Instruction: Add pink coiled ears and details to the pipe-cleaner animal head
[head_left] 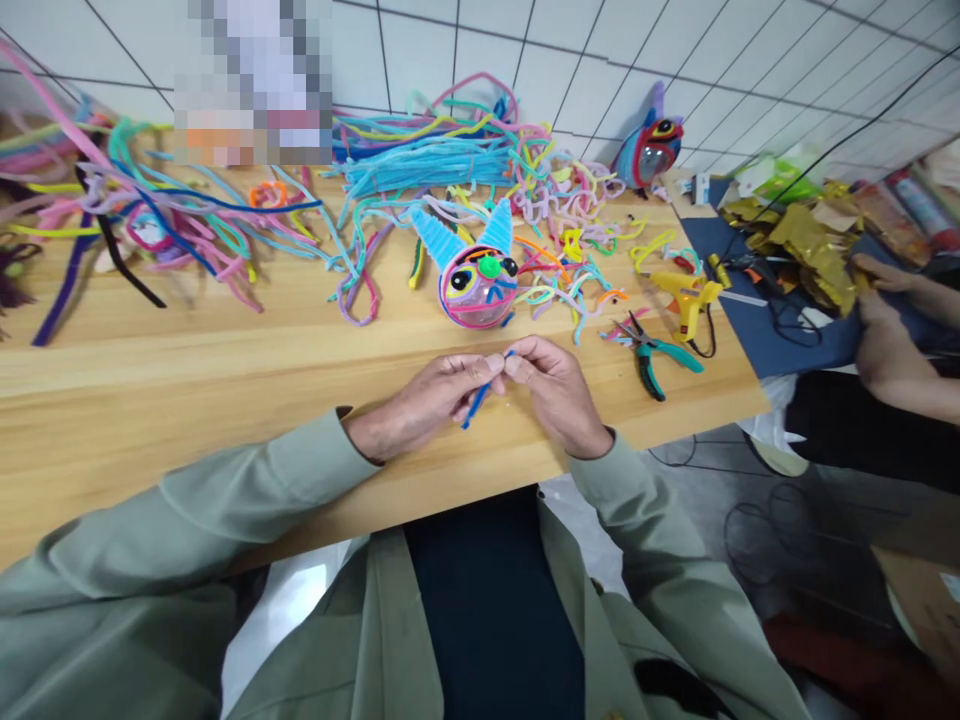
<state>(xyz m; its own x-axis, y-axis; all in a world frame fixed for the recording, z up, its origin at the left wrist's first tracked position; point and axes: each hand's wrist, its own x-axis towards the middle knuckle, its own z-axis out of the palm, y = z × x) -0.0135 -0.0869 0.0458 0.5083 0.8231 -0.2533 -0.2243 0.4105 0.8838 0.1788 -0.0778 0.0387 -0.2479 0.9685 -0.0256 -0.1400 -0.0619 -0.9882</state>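
Observation:
Over the front of the table, my left hand (450,385) and my right hand (551,385) meet with fingertips pinched together. Between them is a short dark blue pipe cleaner (477,402); one end slants down below the left fingers, and a bit of blue shows at the right fingertips. Just beyond my hands stands a round clear ornament (480,305) with a pink rim, button-like eyes, a green nose and two light blue pipe-cleaner ears. Teal-handled pliers (651,355) lie open to the right of my right hand. Beside them rests a yellow glue gun (686,300).
Bundles of light blue pipe cleaners (427,165) and many loose coloured pieces (570,190) lie along the tiled wall. A second eared ornament (654,150) stands at the back right. Another person's hands (881,290) are at a blue surface with gold foil (806,245).

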